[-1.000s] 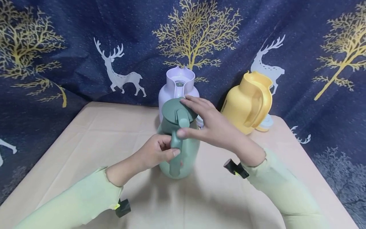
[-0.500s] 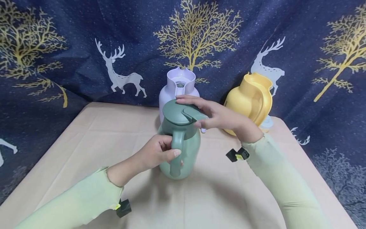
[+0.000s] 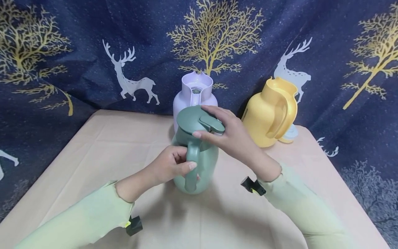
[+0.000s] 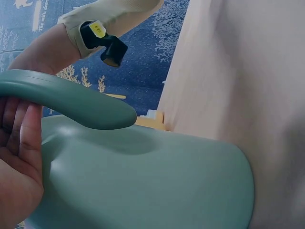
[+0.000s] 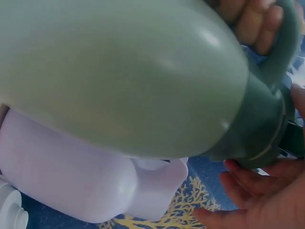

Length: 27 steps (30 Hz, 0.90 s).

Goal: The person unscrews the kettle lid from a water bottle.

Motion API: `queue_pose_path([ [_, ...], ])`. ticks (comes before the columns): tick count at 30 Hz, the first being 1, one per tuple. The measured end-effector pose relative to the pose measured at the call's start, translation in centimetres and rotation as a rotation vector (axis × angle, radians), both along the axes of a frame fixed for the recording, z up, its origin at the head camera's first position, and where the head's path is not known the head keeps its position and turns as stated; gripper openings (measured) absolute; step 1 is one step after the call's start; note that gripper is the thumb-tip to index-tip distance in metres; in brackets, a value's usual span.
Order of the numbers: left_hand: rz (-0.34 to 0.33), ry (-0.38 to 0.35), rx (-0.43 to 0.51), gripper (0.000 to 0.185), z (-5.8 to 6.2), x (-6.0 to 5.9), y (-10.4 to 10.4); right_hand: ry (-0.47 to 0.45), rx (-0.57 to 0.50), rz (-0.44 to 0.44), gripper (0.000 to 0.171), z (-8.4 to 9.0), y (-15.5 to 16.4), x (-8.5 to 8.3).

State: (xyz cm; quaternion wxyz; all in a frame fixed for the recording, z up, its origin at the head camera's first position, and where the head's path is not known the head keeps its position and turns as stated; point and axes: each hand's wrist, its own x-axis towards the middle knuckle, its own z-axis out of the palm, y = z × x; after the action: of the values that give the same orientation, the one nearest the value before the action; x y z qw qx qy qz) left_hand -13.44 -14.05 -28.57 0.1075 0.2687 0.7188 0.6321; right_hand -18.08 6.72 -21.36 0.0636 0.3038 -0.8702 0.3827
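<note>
A green vacuum jug [image 3: 207, 162] stands upright on the table in the head view. My left hand [image 3: 169, 164] grips its handle [image 3: 192, 152], thumb toward me. In the left wrist view the handle [image 4: 71, 98] crosses above the jug's body [image 4: 152, 176]. On the jug's mouth sits a dark green lid [image 3: 190, 119], its lever [image 3: 212, 124] pointing right. My right hand [image 3: 234, 135] spans the lid, thumb at the near rim and fingers at the far rim. In the right wrist view its fingers curl about the lid's edge, beside the dark collar [image 5: 252, 114].
Behind the green jug stands a lidless lilac jug [image 3: 179, 105], partly hidden. A yellow jug [image 3: 258, 116], also lidless, is at the right, with a pale round lid [image 3: 291, 133] beside it. A white cap [image 5: 9, 207] shows in the right wrist view. Dark patterned cloth [image 3: 140, 24] hangs behind.
The lid's lever has swung from over the handle to the right as my right hand turned it. That hand then moved back toward the lid's near side. My left hand keeps its grip.
</note>
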Motion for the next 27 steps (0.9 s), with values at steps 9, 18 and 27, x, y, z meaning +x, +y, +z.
queue_pose_path([
  [9,-0.002,-0.008,0.023,0.042,0.0,0.1,-0.1,-0.187,0.018,0.197,0.066,0.6,1.2,-3.6],
  [18,-0.003,-0.007,0.021,0.04,-0.2,0.2,-0.1,-0.366,0.009,0.364,0.068,0.6,2.2,-5.4],
  [27,-0.006,-0.014,0.028,0.043,-0.1,0.1,0.0,-0.171,-0.147,0.123,0.098,-0.7,0.9,-2.2],
])
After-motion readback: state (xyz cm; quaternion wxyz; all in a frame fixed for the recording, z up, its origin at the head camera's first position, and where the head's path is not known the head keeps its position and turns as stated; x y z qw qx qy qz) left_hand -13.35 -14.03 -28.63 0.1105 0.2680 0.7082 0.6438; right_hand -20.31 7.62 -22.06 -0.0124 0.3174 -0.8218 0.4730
